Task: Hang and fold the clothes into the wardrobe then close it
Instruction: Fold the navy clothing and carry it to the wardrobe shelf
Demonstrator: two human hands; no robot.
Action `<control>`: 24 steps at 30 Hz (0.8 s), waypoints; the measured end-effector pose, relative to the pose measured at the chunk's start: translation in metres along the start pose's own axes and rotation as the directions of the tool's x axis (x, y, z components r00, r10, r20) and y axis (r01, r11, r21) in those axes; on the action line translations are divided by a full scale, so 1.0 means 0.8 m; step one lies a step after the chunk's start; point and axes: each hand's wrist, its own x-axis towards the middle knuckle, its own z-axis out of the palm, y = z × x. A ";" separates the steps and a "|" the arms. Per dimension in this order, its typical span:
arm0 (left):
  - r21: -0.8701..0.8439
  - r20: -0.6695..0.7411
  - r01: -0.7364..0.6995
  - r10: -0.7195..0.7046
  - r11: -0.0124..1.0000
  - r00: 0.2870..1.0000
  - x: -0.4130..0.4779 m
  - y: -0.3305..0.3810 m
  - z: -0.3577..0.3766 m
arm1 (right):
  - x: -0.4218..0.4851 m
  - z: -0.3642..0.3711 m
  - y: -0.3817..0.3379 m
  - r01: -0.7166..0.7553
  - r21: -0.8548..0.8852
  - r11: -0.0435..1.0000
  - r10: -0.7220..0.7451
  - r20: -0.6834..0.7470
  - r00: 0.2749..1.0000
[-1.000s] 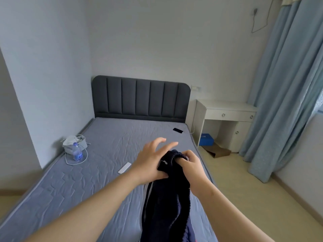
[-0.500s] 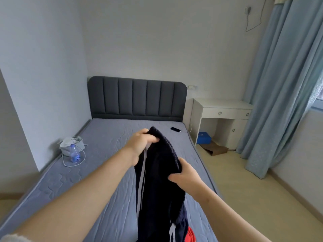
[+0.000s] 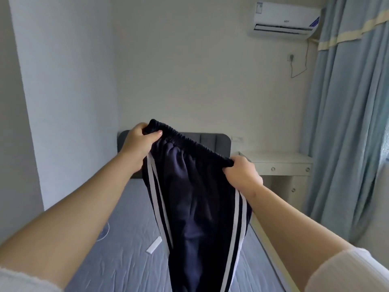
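A pair of dark navy track pants (image 3: pixel 195 199) with white side stripes hangs in front of me above the bed. Its elastic waistband is stretched between my hands. My left hand (image 3: pixel 140 142) grips the waistband's left end, held higher. My right hand (image 3: pixel 242 175) grips the right end, lower. The legs drop out of the frame at the bottom. The wardrobe is not in view.
A grey mattress (image 3: pixel 126 260) with a dark padded headboard (image 3: pixel 216 142) lies below the pants. A small white flat object (image 3: pixel 154 246) rests on it. A white desk (image 3: pixel 280 165) stands to the right, beside light blue curtains (image 3: pixel 345 123). An air conditioner (image 3: pixel 284 17) is mounted high.
Both hands have risen and moved apart, spreading the bunched pants open along the waistband. The view has tilted upward, so the air conditioner shows and the bed items at left have dropped out.
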 end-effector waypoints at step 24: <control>0.159 0.324 -0.059 0.004 0.986 0.946 0.020 0.101 -0.095 | 0.017 -0.124 -0.079 0.297 0.749 0.593 -0.199 -0.221 0.955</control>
